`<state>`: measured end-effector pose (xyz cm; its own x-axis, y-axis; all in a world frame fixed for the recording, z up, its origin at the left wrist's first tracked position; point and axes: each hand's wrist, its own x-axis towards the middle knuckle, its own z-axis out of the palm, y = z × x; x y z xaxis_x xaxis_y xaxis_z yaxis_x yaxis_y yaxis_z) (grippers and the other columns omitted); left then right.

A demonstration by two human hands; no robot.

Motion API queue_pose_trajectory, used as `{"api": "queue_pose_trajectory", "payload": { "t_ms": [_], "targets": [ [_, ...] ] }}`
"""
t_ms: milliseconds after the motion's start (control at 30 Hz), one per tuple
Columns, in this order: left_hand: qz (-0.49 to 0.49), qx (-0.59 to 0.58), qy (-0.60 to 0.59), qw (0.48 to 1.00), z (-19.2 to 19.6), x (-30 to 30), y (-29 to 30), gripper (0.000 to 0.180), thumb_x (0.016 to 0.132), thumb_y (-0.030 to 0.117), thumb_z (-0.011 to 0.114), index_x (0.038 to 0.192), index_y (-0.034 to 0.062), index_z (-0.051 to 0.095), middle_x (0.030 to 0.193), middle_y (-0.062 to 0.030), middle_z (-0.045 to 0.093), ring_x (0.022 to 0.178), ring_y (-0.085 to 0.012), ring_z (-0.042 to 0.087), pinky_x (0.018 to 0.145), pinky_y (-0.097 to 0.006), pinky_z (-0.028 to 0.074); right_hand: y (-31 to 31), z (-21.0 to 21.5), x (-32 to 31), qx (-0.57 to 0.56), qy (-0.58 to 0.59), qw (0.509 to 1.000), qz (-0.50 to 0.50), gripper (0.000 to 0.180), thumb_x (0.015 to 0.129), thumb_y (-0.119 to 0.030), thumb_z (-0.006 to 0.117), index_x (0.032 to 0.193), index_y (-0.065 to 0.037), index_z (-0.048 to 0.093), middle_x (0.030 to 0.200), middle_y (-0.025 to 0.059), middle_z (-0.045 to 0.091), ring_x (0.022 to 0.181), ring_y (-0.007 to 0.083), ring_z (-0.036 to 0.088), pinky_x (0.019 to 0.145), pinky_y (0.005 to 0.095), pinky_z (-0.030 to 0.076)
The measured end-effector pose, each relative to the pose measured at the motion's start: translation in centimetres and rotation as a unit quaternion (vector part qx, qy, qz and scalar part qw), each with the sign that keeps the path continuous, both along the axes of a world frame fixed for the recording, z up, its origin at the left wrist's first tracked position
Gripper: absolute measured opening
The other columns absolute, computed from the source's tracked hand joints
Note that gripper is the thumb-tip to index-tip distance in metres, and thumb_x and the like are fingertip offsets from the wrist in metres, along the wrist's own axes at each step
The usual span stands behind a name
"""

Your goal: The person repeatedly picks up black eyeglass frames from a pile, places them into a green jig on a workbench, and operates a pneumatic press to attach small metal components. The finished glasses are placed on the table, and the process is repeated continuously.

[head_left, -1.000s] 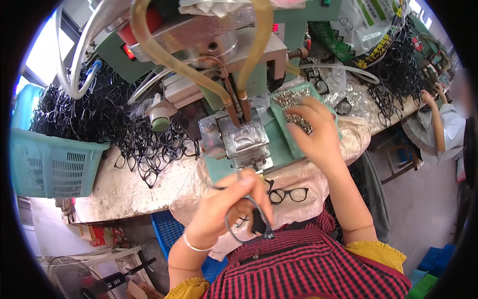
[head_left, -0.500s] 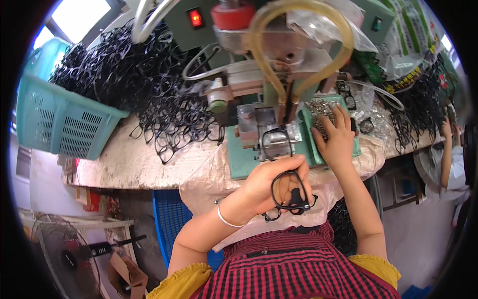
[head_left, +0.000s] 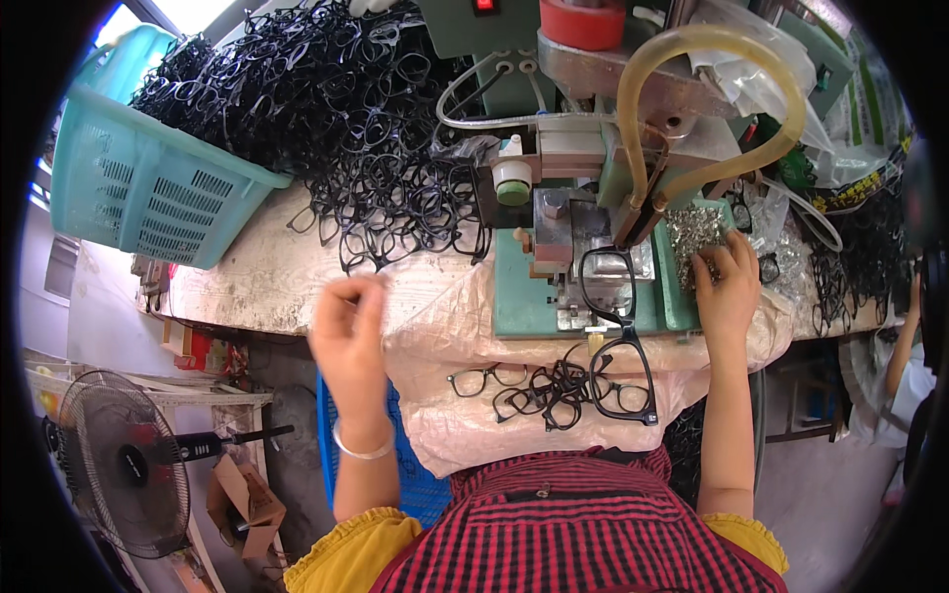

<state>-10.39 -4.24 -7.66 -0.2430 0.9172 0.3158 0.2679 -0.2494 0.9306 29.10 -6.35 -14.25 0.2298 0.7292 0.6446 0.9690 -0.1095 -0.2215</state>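
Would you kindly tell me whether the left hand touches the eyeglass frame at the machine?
Apart; the head view shows a wide gap between the left hand and eyeglass frame.

A black glasses frame (head_left: 630, 323) with two large, rounded rims points away from the person, one rim beyond the other. The far rim overlaps the metal block of a machine (head_left: 552, 232); the near rim reaches back over a loose cluster of similar dark frames (head_left: 560, 386), tangled on a pale sheet. Tiny, shiny, silvery metal parts (head_left: 697, 227) lie heaped in a green tray (head_left: 668, 296), the right hand's (head_left: 730, 287) fingers among them. A dense heap of black frames (head_left: 395, 188) spreads across the surface (head_left: 252, 287), its nearest edge close to the blurred left hand (head_left: 351, 321).
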Motion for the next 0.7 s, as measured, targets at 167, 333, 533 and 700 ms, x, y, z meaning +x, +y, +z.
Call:
{"api": "queue_pose_trajectory", "payload": {
  "t_ms": [167, 333, 533, 700],
  "targets": [
    [0.057, 0.219, 0.43, 0.874, 0.6, -1.7, 9.1, 0.011, 0.079, 0.005, 0.073, 0.089, 0.009, 0.074, 0.117, -0.0128, 0.067, 0.105, -0.0311, 0.06, 0.096, -0.041, 0.045, 1.5, 1.5, -0.2, 0.034, 0.083, 0.995, 0.044, 0.011, 0.081, -0.012, 0.072, 0.088, -0.004, 0.069, 0.098, 0.013, 0.069, 0.094, 0.033, 0.064, 0.082, 0.0412, 0.051],
    [0.054, 0.126, 0.525, 0.84, -10.0, -2.2, 15.7, 0.02, 0.067, 0.008, 0.075, 0.086, 0.0157, 0.076, 0.14, -0.0158, 0.057, 0.118, -0.0431, 0.051, 0.108, -0.047, 0.039, 0.9, 0.8, -0.4, 0.066, 0.143, 0.987, 0.04, 0.011, 0.084, -0.008, 0.069, 0.094, -0.003, 0.071, 0.088, 0.012, 0.07, 0.083, 0.0294, 0.066, 0.078, 0.0367, 0.052],
    [0.009, 0.148, 0.336, 0.93, -9.8, -2.8, 12.8, 0.006, 0.086, 0.01, 0.073, 0.091, 0.0064, 0.074, 0.124, -0.0134, 0.067, 0.107, -0.0292, 0.06, 0.097, -0.038, 0.045, -4.8, -0.4, 0.3, 0.109, 0.366, 0.924, -0.005, 0.012, 0.088, -0.004, 0.068, 0.099, 0.001, 0.071, 0.093, 0.0065, 0.071, 0.086, 0.0136, 0.065, 0.081, 0.0278, 0.05],
    [-0.015, 0.131, 0.028, 0.991, -6.5, -2.7, 11.6, 0.02, 0.105, 0.014, 0.051, 0.111, -0.0008, 0.064, 0.103, -0.0058, 0.071, 0.09, -0.0083, 0.06, 0.083, -0.023, 0.047, -4.2, 4.2, -3.0, 0.072, 0.373, 0.918, 0.114, 0.012, 0.083, 0.0, 0.069, 0.095, 0.0, 0.07, 0.094, 0.0067, 0.071, 0.091, 0.0165, 0.065, 0.086, 0.0314, 0.05]
  ]
}}
